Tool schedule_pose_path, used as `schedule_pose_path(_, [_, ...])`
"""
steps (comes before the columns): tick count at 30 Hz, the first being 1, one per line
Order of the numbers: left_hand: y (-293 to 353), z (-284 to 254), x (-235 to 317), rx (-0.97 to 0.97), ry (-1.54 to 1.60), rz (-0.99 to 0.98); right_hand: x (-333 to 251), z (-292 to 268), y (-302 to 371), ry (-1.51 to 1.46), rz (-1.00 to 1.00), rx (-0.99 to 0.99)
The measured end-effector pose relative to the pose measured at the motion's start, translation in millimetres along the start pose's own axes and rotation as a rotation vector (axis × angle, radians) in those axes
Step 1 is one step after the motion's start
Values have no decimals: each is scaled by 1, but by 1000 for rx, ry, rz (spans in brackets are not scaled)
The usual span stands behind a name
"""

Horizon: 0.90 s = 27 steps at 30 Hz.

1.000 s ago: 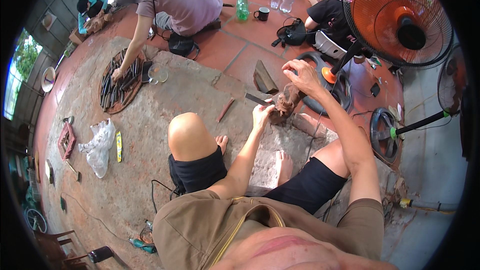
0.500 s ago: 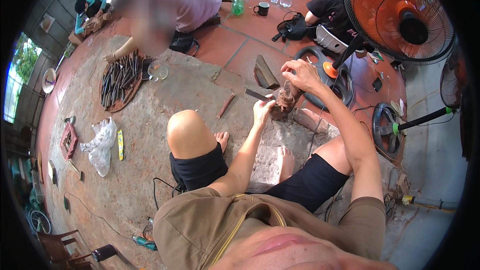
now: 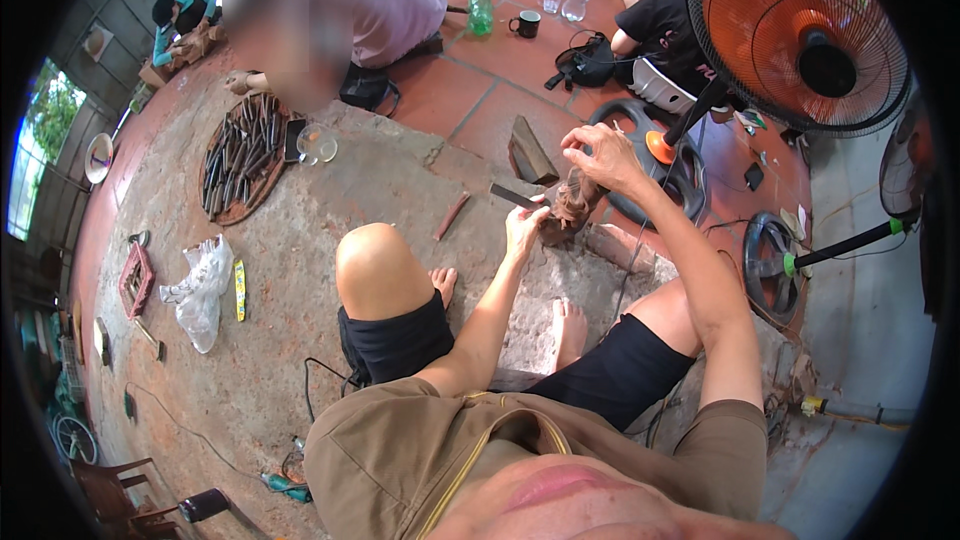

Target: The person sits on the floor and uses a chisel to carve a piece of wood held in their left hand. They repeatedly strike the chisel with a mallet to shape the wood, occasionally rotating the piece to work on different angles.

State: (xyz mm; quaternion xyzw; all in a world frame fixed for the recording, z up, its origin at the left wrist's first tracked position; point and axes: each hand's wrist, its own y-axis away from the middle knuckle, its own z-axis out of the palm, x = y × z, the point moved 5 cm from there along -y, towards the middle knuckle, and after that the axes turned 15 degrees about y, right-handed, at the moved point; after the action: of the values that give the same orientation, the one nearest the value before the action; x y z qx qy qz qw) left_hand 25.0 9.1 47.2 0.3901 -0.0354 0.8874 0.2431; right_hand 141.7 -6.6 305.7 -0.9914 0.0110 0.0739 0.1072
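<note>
My left hand (image 3: pixel 524 226) is closed, fingers and thumb pinched on a dark flat bar (image 3: pixel 513 195) that sticks out to the upper left. Beside its fingertips stands a brown carved wood piece (image 3: pixel 573 207) with a knobbly surface, in front of my feet. Over the top of this carving is my right hand (image 3: pixel 608 157), its fingers curled together. What lies between those fingers is too small to make out. Just beyond the carving rests a wedge-shaped wooden block (image 3: pixel 533 152). A thin reddish-brown stick (image 3: pixel 452 216) lies on the ground to the left.
At the far left, a round tray (image 3: pixel 215 208) holds many dark sticks, with a glass dish (image 3: pixel 317 144) nearby. A co-worker (image 3: pixel 385 5) crouches behind it. An orange fan (image 3: pixel 800 35) stands at the right. A plastic bag (image 3: pixel 205 295) and a pink frame (image 3: pixel 137 280) lie left.
The co-worker's hand has moved up and slightly right, off the tray's edge. My right hand has shifted slightly, while my left hand keeps its hold on the dark flat bar.
</note>
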Motion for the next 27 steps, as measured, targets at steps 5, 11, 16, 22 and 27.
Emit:
schedule_pose_path(5, [-1, -7, -3, 3, -22, -4, -5, 3, 1, 185, -91, 41])
schedule_pose_path(11, [0, -3, -1, 0, -27, -7, 0, 3, 7, 201, -88, 53])
schedule_pose_path(16, [0, -3, 2, -10, -11, 1, 2, 5, 14, 181, -96, 27])
schedule_pose_path(22, [-1, -5, -3, -37, 6, -7, 3, 2, 20, 146, -100, 52])
schedule_pose_path(27, [-3, -7, -6, -35, 11, 4, 8, 0, 24, 100, -81, 69])
